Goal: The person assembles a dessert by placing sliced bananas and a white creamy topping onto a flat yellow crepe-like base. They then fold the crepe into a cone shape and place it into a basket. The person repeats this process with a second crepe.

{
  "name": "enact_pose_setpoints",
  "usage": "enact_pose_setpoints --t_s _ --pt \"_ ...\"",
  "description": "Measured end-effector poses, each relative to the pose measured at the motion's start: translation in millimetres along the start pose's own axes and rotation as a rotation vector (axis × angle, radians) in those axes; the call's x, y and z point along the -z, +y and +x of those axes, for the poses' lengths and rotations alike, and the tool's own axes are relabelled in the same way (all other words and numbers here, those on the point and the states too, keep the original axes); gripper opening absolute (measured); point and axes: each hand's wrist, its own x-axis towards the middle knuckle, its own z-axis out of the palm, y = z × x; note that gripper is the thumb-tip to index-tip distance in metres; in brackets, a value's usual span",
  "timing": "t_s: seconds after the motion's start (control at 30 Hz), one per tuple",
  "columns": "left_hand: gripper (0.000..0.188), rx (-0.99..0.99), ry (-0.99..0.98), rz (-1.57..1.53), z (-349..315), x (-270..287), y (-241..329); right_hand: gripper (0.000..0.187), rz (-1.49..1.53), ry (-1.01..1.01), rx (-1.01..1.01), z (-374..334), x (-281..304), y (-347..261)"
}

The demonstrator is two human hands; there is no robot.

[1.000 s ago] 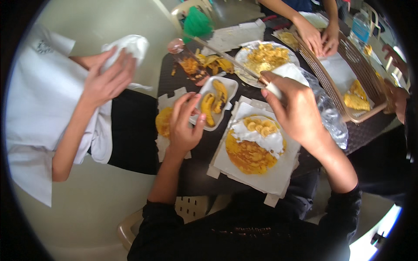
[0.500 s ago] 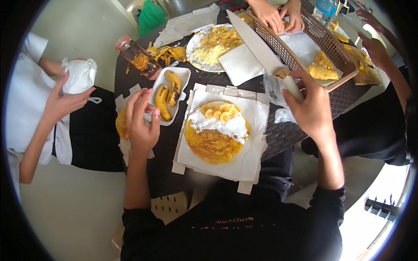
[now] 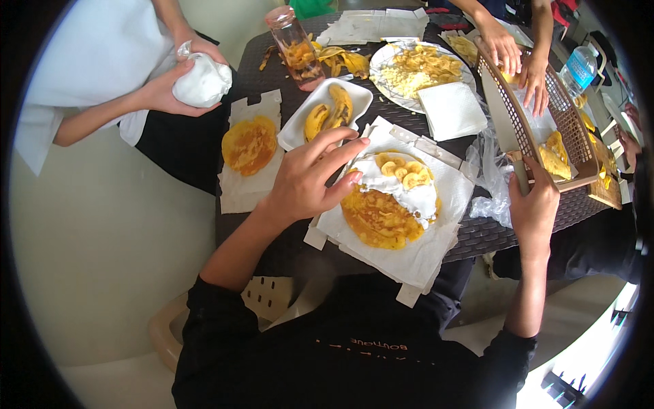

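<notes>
A round, golden-brown pancake (image 3: 381, 218) is lying flat on white paper (image 3: 415, 267); white cream (image 3: 415, 195) is covering its far part unevenly; banana slices (image 3: 412, 179) are clustering on that cream; a long-bladed knife (image 3: 503, 126) is being held to the pancake's right, its tip pointing away from the person.

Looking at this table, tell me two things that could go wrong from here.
The long-bladed, pale-handled knife in the right hand is close to another person's hands at the brown plastic basket; a careless swing might cut someone. The left hand hovers near the round golden pancake, so it might smear the white cream.
</notes>
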Motion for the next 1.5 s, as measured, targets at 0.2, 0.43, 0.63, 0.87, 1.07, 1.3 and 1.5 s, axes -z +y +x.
enact_pose_setpoints --t_s 0.2,0.43,0.63,0.87,1.07,1.3,1.5 --pt "0.044 -0.015 0.037 0.013 -0.5 -1.6 -5.9 0.039 -0.226 0.086 0.119 -3.4 -17.8 9.4" --pt "0.043 0.026 0.002 0.01 -4.7 -3.6 -5.8 0.037 -0.426 -0.126 -0.089 -4.0 -27.8 6.4" --pt "0.041 -0.003 0.019 0.009 -4.7 -6.2 -9.7 0.03 -0.4 -0.076 -0.086 -3.3 -17.7 -2.9" --pt "0.044 0.031 0.034 0.034 -1.4 -1.2 -10.2 0.029 -0.183 0.169 0.049 -22.4 19.5 -42.6" --pt "0.04 0.051 0.007 0.042 -2.6 -7.6 -10.0 0.028 0.33 0.126 0.112 -43.5 -14.2 -51.7" --pt "0.029 0.102 -0.06 0.163 -0.6 2.4 -15.9 0.026 0.383 0.078 0.233 -61.7 -55.8 -35.0" --pt "0.023 0.175 -0.158 0.175 6.0 9.9 10.3 0.019 0.341 0.079 0.176 -62.0 -61.4 -31.5"
